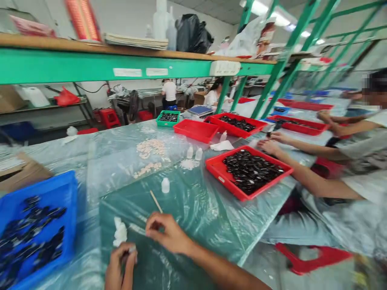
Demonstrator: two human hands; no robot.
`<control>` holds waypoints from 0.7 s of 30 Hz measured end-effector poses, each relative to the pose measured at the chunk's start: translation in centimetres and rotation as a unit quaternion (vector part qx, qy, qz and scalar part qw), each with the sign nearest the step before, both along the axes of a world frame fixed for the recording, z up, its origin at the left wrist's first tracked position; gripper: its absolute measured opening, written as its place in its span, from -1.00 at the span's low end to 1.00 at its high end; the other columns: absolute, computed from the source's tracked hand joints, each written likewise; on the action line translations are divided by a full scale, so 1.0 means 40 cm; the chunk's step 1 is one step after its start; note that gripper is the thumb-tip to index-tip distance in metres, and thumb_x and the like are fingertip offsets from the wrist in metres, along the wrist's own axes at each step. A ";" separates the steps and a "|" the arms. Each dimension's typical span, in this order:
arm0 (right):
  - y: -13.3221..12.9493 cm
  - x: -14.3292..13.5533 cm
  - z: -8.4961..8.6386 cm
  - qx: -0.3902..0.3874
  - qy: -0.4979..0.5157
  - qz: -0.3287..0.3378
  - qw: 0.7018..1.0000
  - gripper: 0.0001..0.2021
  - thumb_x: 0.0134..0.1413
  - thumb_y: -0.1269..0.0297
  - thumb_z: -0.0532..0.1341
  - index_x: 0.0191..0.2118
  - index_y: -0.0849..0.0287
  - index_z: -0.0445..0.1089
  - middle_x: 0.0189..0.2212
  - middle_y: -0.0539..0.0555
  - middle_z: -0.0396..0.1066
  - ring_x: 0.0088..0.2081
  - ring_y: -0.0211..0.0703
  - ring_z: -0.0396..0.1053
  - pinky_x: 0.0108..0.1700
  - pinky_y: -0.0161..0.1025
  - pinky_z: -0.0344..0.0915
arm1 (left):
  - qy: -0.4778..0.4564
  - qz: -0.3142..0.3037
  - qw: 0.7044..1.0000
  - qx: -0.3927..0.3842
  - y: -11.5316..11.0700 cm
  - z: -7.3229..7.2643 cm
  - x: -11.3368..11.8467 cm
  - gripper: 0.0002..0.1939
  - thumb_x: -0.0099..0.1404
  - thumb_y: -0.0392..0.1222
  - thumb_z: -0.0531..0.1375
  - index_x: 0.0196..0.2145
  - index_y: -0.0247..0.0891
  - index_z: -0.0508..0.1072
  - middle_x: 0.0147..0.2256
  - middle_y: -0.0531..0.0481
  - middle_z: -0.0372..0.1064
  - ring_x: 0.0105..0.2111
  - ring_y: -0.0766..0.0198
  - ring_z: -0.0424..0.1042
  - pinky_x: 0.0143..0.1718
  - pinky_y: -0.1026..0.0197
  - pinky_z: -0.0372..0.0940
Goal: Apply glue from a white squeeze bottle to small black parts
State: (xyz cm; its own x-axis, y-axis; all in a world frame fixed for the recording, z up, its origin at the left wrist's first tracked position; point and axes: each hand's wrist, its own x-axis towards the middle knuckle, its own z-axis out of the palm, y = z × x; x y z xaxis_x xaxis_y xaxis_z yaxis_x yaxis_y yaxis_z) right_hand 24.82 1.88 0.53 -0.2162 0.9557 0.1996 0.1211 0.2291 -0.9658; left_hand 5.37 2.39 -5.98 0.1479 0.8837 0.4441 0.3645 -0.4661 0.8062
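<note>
My left hand (119, 266) is at the lower edge of the view, its fingers pinched together. A small pale spot shows at its fingertips, too blurred to name. Just beyond it lies a crumpled white tissue (120, 232). My right hand (169, 233) is over the green plastic-covered mat, thumb and forefinger closed in a ring; whatever may be between them is hidden. A thin wooden stick (155, 200) runs up from behind its knuckles, and I cannot tell whether the hand touches it. Farther off stands a small white bottle (165, 185).
A blue tray (74, 217) of dark pieces is at left, a red tray (223, 181) of shiny black pieces at right. Beige pieces (150, 149) and two small bottles (190, 152) lie beyond. A co-worker's hands (270, 145) are at right. A green shelf beam (75, 66) crosses above.
</note>
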 end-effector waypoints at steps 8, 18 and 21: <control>0.073 -0.077 -0.029 -0.048 0.098 0.128 0.986 -0.83 0.04 0.17 0.26 -0.37 0.17 0.38 -0.52 -0.10 0.25 -0.51 -0.36 0.20 -0.46 -0.41 0.17 | 0.059 -0.024 0.996 -0.069 0.019 -0.015 -0.087 -0.81 0.37 -0.03 0.04 -0.13 -0.12 0.26 -0.32 0.10 0.37 -0.49 0.30 0.41 -0.49 0.28 0.33; 0.053 -0.065 -0.049 -0.071 0.094 0.131 0.984 -0.91 0.05 0.25 0.28 -0.38 0.14 0.44 -0.36 -0.02 0.28 -0.33 -0.28 0.24 -0.30 -0.36 0.20 | 0.061 -0.096 0.990 -0.087 -0.024 0.026 -0.054 -0.90 0.44 -0.12 0.00 -0.14 -0.14 0.20 -0.38 0.13 0.22 -0.48 0.34 0.24 -0.40 0.29 0.20; 0.055 -0.060 -0.049 -0.088 0.092 0.151 0.980 -0.92 0.06 0.26 0.26 -0.38 0.14 0.44 -0.37 -0.02 0.25 -0.39 -0.30 0.23 -0.37 -0.37 0.21 | 0.060 -0.111 0.988 -0.088 -0.030 0.034 -0.044 -0.92 0.46 -0.12 -0.03 -0.15 -0.14 0.18 -0.42 0.16 0.16 -0.54 0.37 0.17 -0.45 0.31 0.15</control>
